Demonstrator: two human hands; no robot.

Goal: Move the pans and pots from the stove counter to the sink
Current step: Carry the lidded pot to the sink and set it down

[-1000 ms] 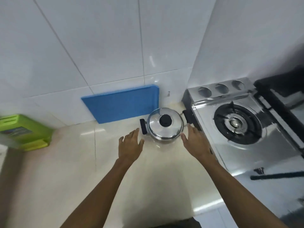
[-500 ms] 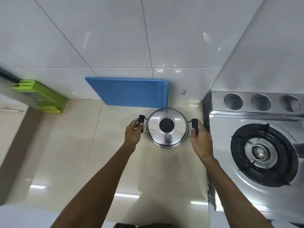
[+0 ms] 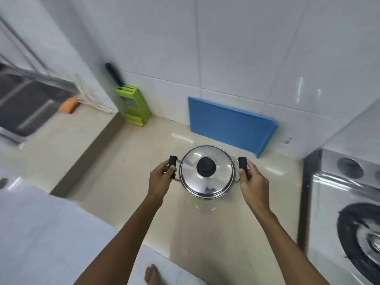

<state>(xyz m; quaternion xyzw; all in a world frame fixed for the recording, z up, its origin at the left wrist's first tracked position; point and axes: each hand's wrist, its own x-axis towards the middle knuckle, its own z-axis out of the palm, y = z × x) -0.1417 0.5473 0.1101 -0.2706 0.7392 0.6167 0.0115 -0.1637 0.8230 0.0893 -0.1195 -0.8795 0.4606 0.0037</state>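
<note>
Both hands (image 3: 207, 182) clench the lidded pot's (image 3: 206, 173) handles over beige counter (image 3: 115, 171), white tiled walls (image 3: 236, 48) behind.

Both arms reach forward from the bottom of the view, bare and nearly straight. The left hand (image 3: 161, 181) has its back facing up, and its fingers (image 3: 167, 168) curl around the black handle on the pot's (image 3: 206, 171) left side. The right hand (image 3: 254, 185) does the same on the other side — thumb on top, fingers wrapped around the right handle. The two hands sit level with each other, well apart, with the wrists bent a little — both closed tight.
</note>
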